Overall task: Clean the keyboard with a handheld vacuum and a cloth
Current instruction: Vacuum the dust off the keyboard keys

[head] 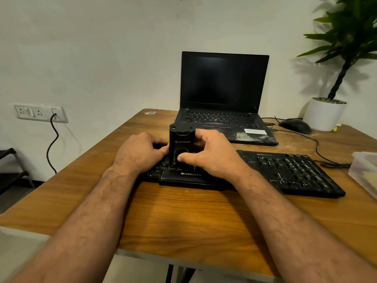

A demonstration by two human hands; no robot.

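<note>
A black handheld vacuum [182, 140] stands upright on the left half of the black keyboard [289, 172], which lies across the wooden table [183, 217]. My right hand [212, 154] wraps around the vacuum's right side, thumb on its front. My left hand [140, 152] rests curled on the keyboard's left end, its fingertips against the vacuum's lower left side. The keys under both hands are hidden. No cloth is in view.
An open black laptop [224, 84] stands behind the keyboard. A black mouse [295, 125] and a white plant pot [324, 115] sit at the back right. A clear plastic box [365, 172] is at the right edge. A wall socket with a cable [53, 139] is on the left.
</note>
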